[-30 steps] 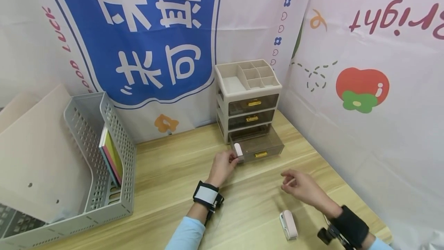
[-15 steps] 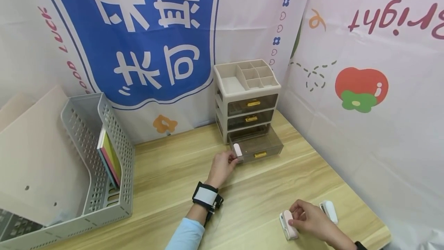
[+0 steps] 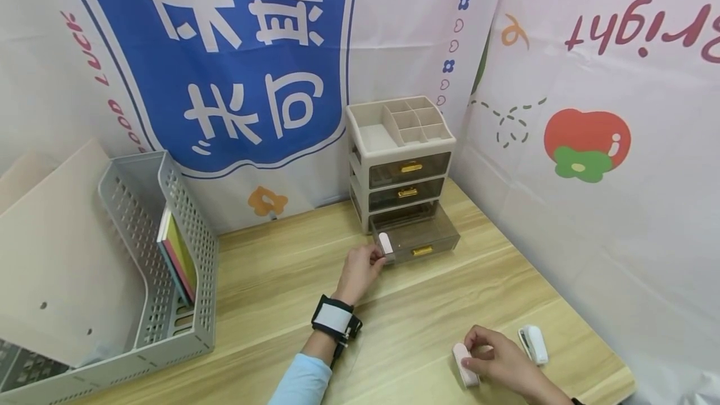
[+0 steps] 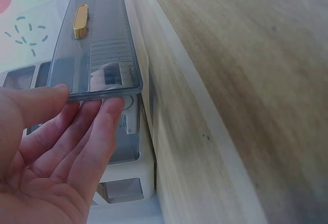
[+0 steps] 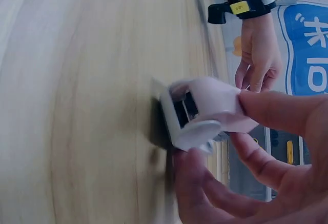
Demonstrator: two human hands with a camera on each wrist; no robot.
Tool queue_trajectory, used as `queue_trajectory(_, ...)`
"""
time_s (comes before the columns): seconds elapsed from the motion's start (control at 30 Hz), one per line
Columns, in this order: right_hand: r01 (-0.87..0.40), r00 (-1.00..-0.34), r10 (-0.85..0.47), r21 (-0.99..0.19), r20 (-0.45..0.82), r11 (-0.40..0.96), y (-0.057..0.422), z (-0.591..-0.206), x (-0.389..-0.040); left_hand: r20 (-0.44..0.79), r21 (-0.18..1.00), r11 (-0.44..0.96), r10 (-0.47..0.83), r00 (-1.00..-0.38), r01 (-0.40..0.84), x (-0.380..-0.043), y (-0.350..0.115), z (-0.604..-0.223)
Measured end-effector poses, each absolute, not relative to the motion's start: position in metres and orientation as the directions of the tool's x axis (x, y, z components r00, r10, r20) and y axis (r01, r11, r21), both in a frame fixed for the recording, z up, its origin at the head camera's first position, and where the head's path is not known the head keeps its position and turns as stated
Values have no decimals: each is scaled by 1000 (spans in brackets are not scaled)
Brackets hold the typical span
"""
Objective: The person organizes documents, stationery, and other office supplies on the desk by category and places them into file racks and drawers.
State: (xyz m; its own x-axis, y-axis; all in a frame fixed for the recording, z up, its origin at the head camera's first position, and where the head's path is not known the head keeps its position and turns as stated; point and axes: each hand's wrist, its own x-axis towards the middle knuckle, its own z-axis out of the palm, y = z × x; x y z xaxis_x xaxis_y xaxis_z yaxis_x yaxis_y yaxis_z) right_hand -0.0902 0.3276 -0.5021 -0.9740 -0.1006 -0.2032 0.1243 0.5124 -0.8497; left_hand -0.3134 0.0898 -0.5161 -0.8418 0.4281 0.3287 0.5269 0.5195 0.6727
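My left hand [image 3: 360, 270] holds the front left corner of the pulled-out bottom drawer [image 3: 435, 230]. In the left wrist view the thumb lies on one side of the drawer's edge and the fingertips [image 4: 114, 106] on the other. A small white stapler [image 3: 385, 242] lies inside, near that corner. At the front right of the table, my right hand [image 3: 500, 358] pinches a pale pink stapler [image 3: 465, 364] between thumb and fingers. The right wrist view shows its end close over the wood. A second white stapler [image 3: 533, 344] lies just right of my right hand.
The drawer unit [image 3: 407, 155] stands against the back wall, its two upper drawers closed and a divided tray on top. A grey perforated file holder [image 3: 205, 267] with notebooks [image 3: 181, 255] and pale boards [image 3: 62, 255] fills the left side.
My right hand has come down and toward me, leaving a white stapler on the table, and has taken hold of the pink stapler, now tilted. My left hand has stayed on the drawer.
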Motion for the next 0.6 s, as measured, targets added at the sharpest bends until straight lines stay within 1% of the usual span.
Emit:
queue_trajectory(0.1,133,-971,-114,-877,-208,462,328,-503,-92,336,669,520,427,-840,532,-314,90,-517)
queue_trajectory(0.33,205,-967,-62,-895,-249,396,320,-501,-100,330,679,517,419,-846,521,-314,89,-519)
queue_trajectory(0.43,209,-968,-55,-905,-246,371,315,-500,-109,333,677,516,421,-844,525,-314,89,-519)
queue_trajectory(0.6,167,-979,-50,-926,-195,339,308,-501,-133,330,682,512,422,-845,522,-314,89,-519)
